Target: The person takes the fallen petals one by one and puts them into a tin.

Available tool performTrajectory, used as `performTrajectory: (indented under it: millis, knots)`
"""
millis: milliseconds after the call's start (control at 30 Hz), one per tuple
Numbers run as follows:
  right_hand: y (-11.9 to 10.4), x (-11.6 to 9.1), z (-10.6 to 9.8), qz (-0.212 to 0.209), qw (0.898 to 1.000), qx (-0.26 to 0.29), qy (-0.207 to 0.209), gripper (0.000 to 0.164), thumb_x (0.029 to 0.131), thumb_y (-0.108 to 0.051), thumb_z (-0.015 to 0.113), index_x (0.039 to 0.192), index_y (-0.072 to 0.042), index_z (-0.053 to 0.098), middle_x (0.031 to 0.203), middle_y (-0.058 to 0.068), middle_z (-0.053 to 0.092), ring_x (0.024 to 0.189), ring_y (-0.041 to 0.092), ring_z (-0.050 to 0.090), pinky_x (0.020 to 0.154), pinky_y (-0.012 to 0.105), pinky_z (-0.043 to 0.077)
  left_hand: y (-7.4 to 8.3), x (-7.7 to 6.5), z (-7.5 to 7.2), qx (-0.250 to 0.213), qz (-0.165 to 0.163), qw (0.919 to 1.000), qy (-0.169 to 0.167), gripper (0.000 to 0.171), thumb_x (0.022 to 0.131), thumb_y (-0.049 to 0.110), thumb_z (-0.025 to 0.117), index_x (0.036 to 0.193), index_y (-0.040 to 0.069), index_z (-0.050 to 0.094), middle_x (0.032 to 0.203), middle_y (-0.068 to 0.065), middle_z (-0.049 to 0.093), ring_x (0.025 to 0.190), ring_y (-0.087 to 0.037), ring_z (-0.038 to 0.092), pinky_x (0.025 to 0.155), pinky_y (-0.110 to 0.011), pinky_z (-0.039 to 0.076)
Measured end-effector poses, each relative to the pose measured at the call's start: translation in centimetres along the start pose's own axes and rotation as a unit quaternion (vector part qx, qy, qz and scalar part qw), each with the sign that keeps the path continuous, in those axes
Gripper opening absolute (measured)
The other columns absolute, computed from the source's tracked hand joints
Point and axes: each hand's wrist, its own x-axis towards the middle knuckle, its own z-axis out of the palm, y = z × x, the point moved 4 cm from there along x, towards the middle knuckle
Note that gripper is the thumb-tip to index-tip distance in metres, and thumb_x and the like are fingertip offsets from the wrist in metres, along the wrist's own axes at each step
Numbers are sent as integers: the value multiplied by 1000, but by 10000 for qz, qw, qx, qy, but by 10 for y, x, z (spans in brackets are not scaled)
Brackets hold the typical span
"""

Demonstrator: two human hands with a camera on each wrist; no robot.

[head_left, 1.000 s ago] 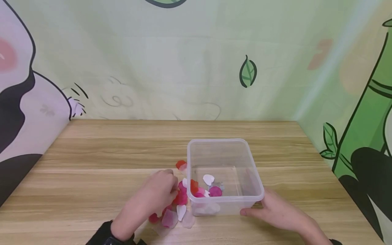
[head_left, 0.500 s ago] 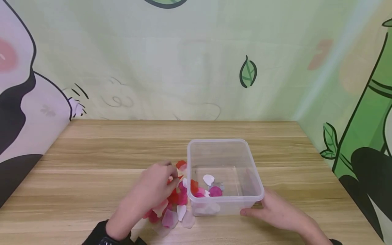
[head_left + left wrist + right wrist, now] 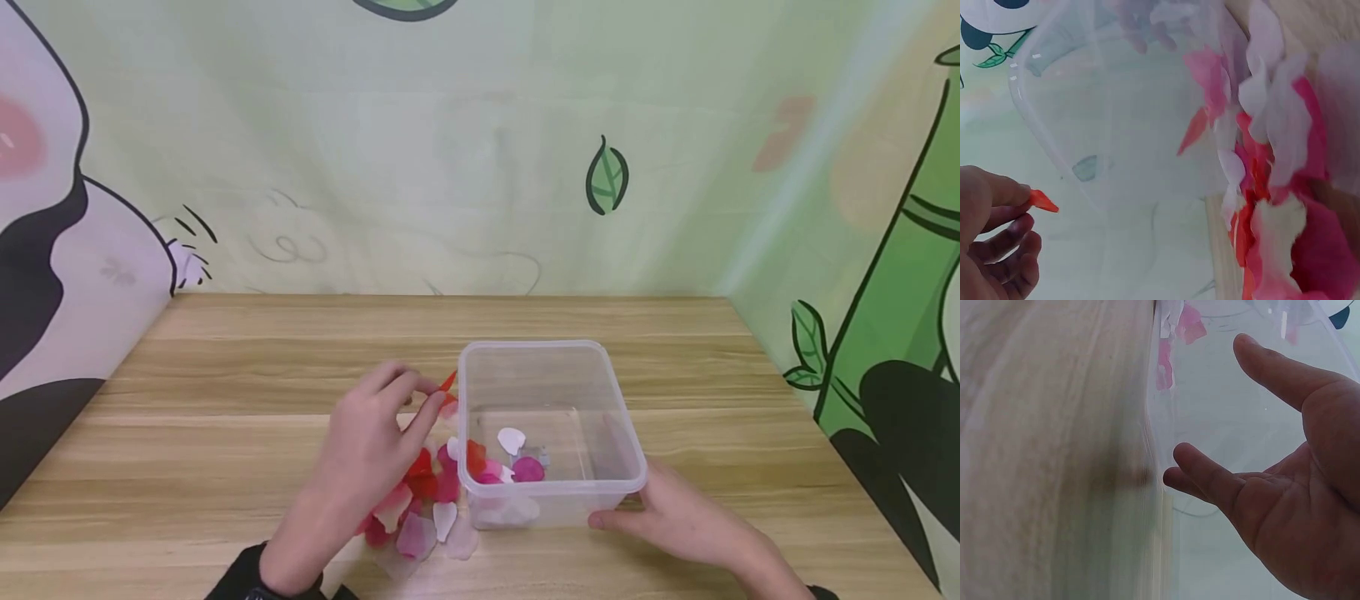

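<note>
My left hand (image 3: 367, 437) pinches a red artificial petal (image 3: 1043, 202) between thumb and forefinger, raised just left of the box's left wall. The other fingers curl loosely. A clear plastic box (image 3: 562, 487) stands open-topped on the table. Inside it lie several petals, among them a white petal (image 3: 512, 441) and a magenta petal (image 3: 528, 469). My right hand (image 3: 686, 518) touches the box at its front right corner, thumb at the front, fingers along the right side. In the right wrist view those fingers (image 3: 1207, 475) look mostly straight and spread from the thumb.
A loose heap of red, pink and white petals (image 3: 422, 483) lies against the box's left side, partly under my left forearm. A small flat translucent piece (image 3: 542, 456) shows in the box. Behind the wooden table (image 3: 300, 350) hangs a printed cloth (image 3: 375, 167).
From the petal heap, my left hand has risen and moved away from me, lifting a red petal. My right hand and the box have stayed in place.
</note>
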Motion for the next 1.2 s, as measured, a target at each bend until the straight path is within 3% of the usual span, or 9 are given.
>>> performTrajectory:
  millis: [400,800,900,1200]
  knots:
    - [0,1,1,-41,9999,91,-47,58,93,-23,79,141,-9,50,128,3,65,108,17,65,94,35,54,28,-5,1,-596,461,9971,106,15,82,4,86,90,11,76,94,6,66,85,-9,64,72,-24,56]
    - [-1,1,1,23,10000,41,-39,64,93,-25,79,145,-7,46,129,4,65,110,17,64,95,35,53,30,-7,4,-728,632,9953,98,14,83,7,86,94,10,76,96,4,67,89,-12,65,76,-27,57]
    - [0,1,1,17,10000,23,-24,68,92,-25,79,147,-6,44,129,5,65,110,17,64,95,35,53,27,-6,3,-667,542,9963,71,13,85,8,84,94,9,76,96,4,67,88,-13,66,76,-28,58]
    - [0,2,1,9,10000,-15,-16,65,92,-25,79,144,-6,46,128,5,65,109,17,65,94,36,54,11,-4,1,-106,46,9990,-426,10,87,9,82,95,8,77,95,0,67,86,-17,64,70,-29,56]
